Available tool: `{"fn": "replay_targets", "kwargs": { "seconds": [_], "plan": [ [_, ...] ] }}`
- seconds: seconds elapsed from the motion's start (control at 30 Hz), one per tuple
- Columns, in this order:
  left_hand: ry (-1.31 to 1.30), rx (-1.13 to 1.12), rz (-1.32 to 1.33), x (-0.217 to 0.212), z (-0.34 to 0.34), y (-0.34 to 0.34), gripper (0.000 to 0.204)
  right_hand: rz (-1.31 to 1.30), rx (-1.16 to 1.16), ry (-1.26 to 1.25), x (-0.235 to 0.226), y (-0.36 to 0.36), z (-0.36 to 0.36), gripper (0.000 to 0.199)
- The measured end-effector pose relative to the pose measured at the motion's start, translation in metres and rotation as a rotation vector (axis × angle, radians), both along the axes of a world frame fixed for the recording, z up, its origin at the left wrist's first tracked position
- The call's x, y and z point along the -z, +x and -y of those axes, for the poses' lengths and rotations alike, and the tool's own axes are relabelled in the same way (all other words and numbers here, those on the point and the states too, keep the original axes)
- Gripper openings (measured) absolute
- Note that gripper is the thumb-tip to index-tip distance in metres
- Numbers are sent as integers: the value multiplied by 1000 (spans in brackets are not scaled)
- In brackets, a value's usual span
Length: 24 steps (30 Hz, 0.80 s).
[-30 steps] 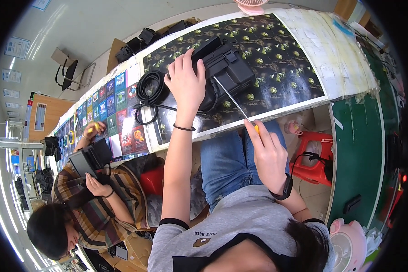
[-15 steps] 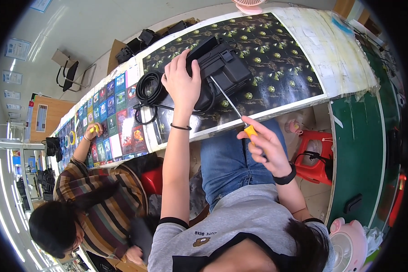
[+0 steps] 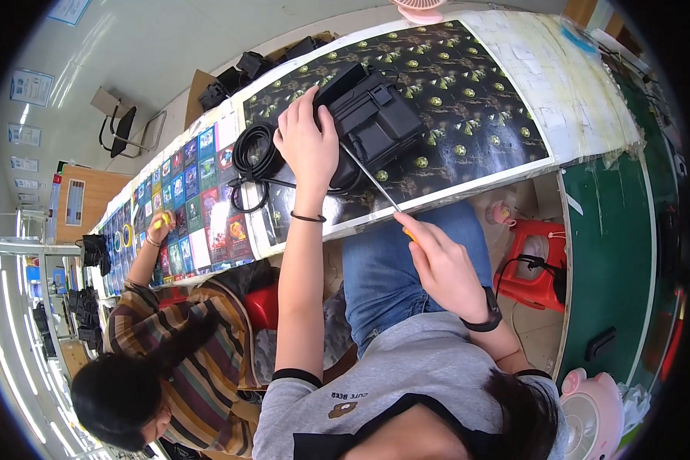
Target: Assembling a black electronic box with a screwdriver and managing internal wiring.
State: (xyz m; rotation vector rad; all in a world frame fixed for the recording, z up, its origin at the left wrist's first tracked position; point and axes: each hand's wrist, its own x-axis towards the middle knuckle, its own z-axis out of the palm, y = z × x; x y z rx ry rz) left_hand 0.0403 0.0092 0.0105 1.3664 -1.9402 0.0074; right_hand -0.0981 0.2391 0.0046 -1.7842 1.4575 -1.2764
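Note:
A black boxy device (image 3: pixel 383 119) with a coiled cord lies on the table in front of me. My left hand (image 3: pixel 308 146) lies over its left part, fingers bent over it and thumb apart. What is under the palm is hidden. A screwdriver (image 3: pixel 372 182) with a long metal shaft and a yellow handle is in my right hand (image 3: pixel 446 264), which is closed round the handle and covers most of it. The shaft slants up and left, its tip at the device's near side beside my left hand. Whether the tip touches cannot be made out.
A looped black cable (image 3: pixel 254 157) lies left of the device. Dark printed sheeting (image 3: pixel 468 100) covers the table. At left, a person in a striped top (image 3: pixel 199 337) has a hand (image 3: pixel 161 228) on the table holding something yellow. A red stool (image 3: pixel 530 264) stands right of my legs.
My right hand has turned and closed further over the screwdriver's handle. The tip has shifted left and slightly nearer me. The person at left has leaned toward me. My left hand stays put.

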Motion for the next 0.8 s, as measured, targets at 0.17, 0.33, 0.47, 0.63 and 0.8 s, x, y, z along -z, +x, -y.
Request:
{"fn": "replay_targets", "kwargs": {
  "seconds": [0.17, 0.33, 0.47, 0.63, 0.8],
  "plan": [
    [-24, -37, 41, 0, -2, -3, 34, -542, 120, 112, -18, 12, -4, 63],
    [-34, -126, 63, 3, -6, -4, 35, -639, 139, 104, -21, 17, -3, 67],
    [-17, -159, 67, 3, -8, -5, 35, -669, 145, 99, -20, 19, -3, 67],
    [-31, -169, 60, 5, -10, -2, 35, -660, 136, 91, -18, 20, -3, 67],
    [-48, -173, 47, 10, -7, -5, 36, -623, 143, 95, -7, 24, -3, 70]
  ]
}}
